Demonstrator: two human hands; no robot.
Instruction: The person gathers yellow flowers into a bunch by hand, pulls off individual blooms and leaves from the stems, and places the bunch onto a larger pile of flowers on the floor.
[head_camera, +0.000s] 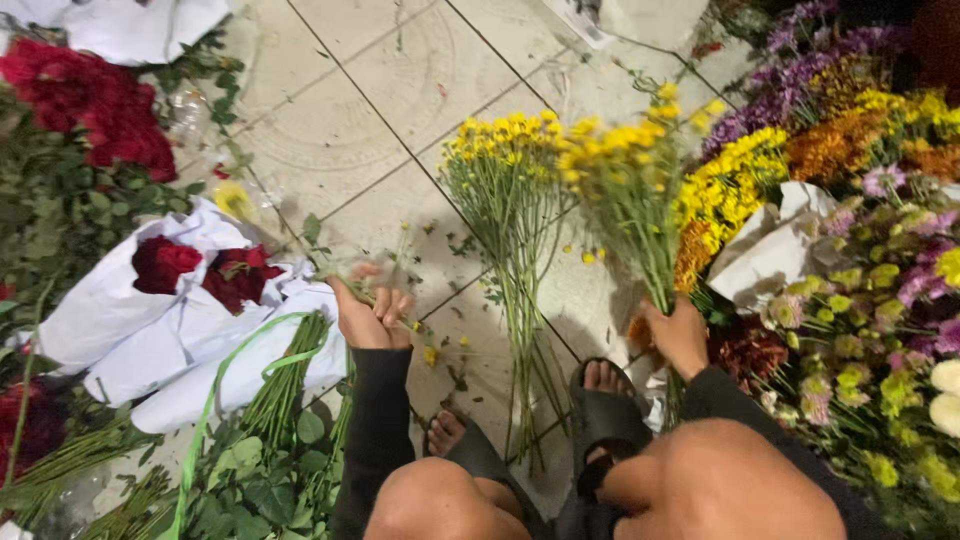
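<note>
My right hand (678, 336) grips the stems of an upright bunch of small yellow flowers (622, 172). My left hand (372, 316) is closed around a thin green stem with a few leaves (312, 232) that runs up and to the left. Between my hands a second bunch of yellow flowers (502, 150) lies on the tiled floor (370, 100), its long stems pointing toward my sandalled feet (598, 392).
Red roses in white paper wrap (150, 310) lie to the left, with more red blooms (90, 100) and green stems (280, 390) around them. Piles of purple, orange and yellow flowers (850, 150) fill the right side. My knees are at the bottom edge.
</note>
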